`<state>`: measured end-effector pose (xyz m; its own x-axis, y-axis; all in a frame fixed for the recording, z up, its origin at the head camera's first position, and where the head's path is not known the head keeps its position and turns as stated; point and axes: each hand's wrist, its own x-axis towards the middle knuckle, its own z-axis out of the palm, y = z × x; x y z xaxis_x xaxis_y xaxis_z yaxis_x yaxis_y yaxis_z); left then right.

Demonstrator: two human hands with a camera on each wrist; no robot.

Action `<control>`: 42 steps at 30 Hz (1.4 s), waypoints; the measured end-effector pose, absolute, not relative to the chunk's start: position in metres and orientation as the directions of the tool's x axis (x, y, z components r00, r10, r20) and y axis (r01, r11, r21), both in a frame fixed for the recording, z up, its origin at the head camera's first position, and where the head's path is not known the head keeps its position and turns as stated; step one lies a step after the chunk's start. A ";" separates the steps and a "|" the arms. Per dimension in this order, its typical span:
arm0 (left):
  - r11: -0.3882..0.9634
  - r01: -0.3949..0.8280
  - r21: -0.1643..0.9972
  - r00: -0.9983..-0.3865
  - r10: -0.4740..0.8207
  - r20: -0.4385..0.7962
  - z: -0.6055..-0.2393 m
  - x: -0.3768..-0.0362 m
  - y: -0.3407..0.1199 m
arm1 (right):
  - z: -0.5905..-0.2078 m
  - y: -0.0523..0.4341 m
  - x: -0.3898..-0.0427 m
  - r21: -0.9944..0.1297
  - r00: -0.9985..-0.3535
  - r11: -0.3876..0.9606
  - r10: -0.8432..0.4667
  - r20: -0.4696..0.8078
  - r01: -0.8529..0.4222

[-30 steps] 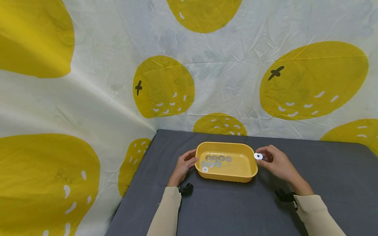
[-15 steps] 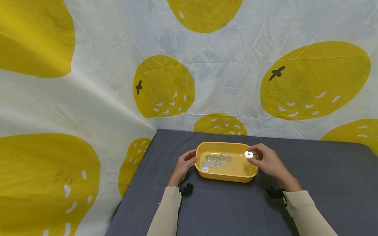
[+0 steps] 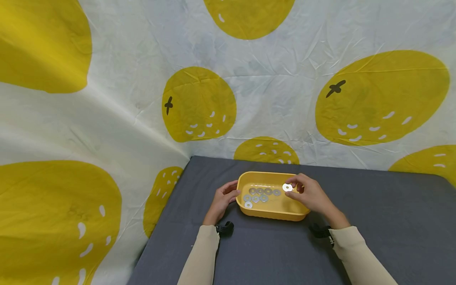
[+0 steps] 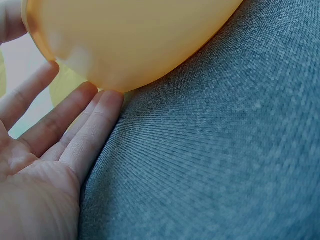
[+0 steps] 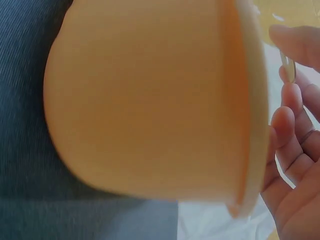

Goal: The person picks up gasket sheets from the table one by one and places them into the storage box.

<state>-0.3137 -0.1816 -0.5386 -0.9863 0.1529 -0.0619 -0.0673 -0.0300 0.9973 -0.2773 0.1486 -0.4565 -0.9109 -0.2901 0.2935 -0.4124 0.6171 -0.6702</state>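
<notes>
A yellow plastic tub (image 3: 265, 214) sits on the grey cloth-covered table (image 3: 392, 221). Several flat metal washers (image 3: 260, 194) lie in rows on its floor at the left. My right hand (image 3: 309, 194) is over the tub's right half and pinches one washer (image 3: 287, 187) between thumb and fingers. My left hand (image 3: 222, 198) rests against the tub's left wall with straight fingers (image 4: 75, 135) touching the tub (image 4: 130, 40). In the right wrist view the tub's outer wall (image 5: 150, 100) fills the frame, with my fingers (image 5: 295, 130) beyond its rim.
A white backdrop with large yellow fruit prints (image 3: 199, 105) hangs behind and to the left of the table. The table's left edge (image 3: 156, 225) drops off close to my left arm.
My right hand has carried the washer leftward, from outside the tub's right rim to over the tub's inside. The left hand has stayed in place.
</notes>
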 end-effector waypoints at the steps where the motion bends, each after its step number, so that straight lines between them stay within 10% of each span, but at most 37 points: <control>1: -0.028 -0.066 0.997 -0.986 0.154 -0.061 -0.538 -0.314 -0.182 | -0.457 0.146 -0.278 -0.669 -0.909 0.616 -0.296 0.294 -0.417; 42: -0.014 -0.042 0.999 -0.985 0.168 -0.039 -0.540 -0.315 -0.183 | -0.482 0.089 -0.308 -0.708 -0.802 0.501 -0.577 0.155 -0.497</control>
